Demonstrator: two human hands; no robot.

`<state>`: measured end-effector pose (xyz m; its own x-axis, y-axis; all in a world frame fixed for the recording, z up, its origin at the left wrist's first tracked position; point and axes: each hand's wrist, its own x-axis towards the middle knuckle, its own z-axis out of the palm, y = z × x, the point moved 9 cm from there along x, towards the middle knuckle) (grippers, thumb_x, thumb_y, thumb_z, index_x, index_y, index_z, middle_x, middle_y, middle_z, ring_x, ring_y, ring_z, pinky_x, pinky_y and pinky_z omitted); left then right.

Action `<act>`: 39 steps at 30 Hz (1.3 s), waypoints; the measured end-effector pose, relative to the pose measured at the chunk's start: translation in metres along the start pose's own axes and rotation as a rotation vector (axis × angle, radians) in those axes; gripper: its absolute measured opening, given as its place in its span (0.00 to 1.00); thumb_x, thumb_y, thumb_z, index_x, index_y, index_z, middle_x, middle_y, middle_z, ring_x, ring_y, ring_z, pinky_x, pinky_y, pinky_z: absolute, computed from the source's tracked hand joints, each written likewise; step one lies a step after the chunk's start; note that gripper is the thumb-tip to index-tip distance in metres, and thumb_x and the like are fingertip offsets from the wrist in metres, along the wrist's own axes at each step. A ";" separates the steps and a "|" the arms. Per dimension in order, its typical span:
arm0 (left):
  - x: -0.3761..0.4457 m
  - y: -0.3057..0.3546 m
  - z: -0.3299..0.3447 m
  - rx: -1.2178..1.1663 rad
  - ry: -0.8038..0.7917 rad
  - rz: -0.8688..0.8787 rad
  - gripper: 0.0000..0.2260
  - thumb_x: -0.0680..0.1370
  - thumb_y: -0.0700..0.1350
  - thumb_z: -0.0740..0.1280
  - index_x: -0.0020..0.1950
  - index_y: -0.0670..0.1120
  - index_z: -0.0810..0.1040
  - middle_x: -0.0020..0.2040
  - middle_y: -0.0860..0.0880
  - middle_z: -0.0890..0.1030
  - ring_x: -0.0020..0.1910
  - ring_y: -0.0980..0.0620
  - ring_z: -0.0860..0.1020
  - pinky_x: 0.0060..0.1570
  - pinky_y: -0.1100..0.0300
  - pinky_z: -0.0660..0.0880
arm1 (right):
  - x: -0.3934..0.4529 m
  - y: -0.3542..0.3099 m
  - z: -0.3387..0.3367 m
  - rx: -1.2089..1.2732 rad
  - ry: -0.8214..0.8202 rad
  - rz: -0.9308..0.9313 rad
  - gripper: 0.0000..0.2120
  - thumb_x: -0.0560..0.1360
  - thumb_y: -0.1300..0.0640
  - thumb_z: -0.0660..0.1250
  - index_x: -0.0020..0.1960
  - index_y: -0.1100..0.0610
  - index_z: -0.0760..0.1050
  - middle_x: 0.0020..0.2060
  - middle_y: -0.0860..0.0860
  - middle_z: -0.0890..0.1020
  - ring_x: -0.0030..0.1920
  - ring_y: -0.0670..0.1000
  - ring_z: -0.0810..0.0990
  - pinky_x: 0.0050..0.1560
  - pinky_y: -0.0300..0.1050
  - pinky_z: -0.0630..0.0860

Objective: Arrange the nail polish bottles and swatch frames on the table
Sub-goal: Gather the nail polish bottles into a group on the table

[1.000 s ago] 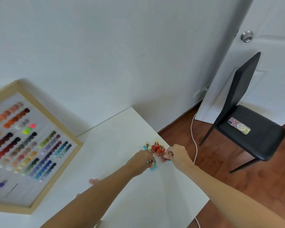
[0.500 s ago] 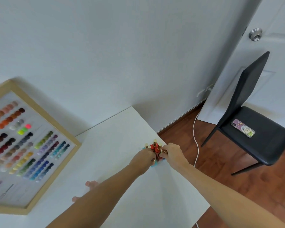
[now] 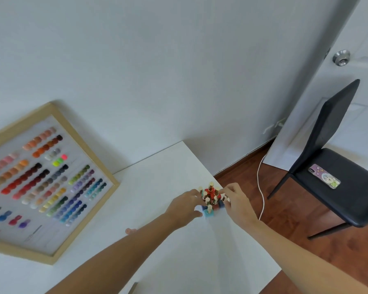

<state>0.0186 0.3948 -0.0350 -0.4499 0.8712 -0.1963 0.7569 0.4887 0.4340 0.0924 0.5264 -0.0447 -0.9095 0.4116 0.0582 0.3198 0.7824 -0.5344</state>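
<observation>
"Two hands are reaching to the nail polish bottles (image 3: 210,198) near the far right edge of the white table (image 3: 157,187), right?"

"Yes. The left hand (image 3: 184,209) and right hand (image 3: 236,200) are cupping the bunch from each side, fingers curled against it."

"And the swatch frame (image 3: 36,183)?"

"It is leaning on the wall, well apart to the left."

left hand (image 3: 184,207): forearm stretched forward, palm down, fingers curled at the left side of the bottles (image 3: 211,198) | right hand (image 3: 236,201): forearm stretched forward, fingers bent at the bottles' right side | both hands close in on the bottles from opposite sides; grip unclear
</observation>
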 end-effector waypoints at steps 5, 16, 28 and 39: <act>-0.049 -0.041 -0.036 -0.022 0.077 -0.061 0.15 0.76 0.50 0.68 0.63 0.52 0.78 0.66 0.52 0.74 0.63 0.52 0.75 0.59 0.58 0.71 | -0.006 -0.050 0.002 -0.004 0.055 -0.133 0.12 0.75 0.67 0.64 0.56 0.57 0.77 0.57 0.54 0.73 0.43 0.51 0.81 0.43 0.43 0.82; -0.182 -0.161 -0.045 -0.066 0.055 -0.418 0.14 0.76 0.54 0.68 0.60 0.54 0.79 0.57 0.54 0.78 0.56 0.54 0.76 0.56 0.58 0.74 | -0.013 -0.187 0.095 0.100 -0.225 -0.406 0.12 0.75 0.65 0.63 0.56 0.55 0.76 0.50 0.50 0.76 0.35 0.46 0.73 0.44 0.41 0.75; -0.211 -0.187 -0.009 -0.045 -0.007 -0.422 0.12 0.77 0.48 0.67 0.60 0.50 0.79 0.56 0.49 0.79 0.54 0.51 0.77 0.54 0.58 0.73 | -0.022 -0.251 0.176 0.064 -0.454 -0.462 0.12 0.77 0.61 0.63 0.59 0.56 0.78 0.50 0.54 0.78 0.45 0.52 0.80 0.49 0.38 0.75; -0.199 -0.171 -0.003 0.047 -0.031 -0.314 0.12 0.79 0.41 0.63 0.60 0.44 0.79 0.55 0.44 0.81 0.54 0.45 0.79 0.48 0.57 0.74 | -0.033 -0.226 0.160 0.009 -0.418 -0.310 0.08 0.76 0.65 0.61 0.49 0.61 0.79 0.45 0.57 0.80 0.45 0.56 0.80 0.49 0.48 0.77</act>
<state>-0.0227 0.1378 -0.0675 -0.6510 0.6781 -0.3410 0.6047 0.7349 0.3071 0.0077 0.2614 -0.0605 -0.9901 -0.0620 -0.1259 0.0182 0.8328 -0.5533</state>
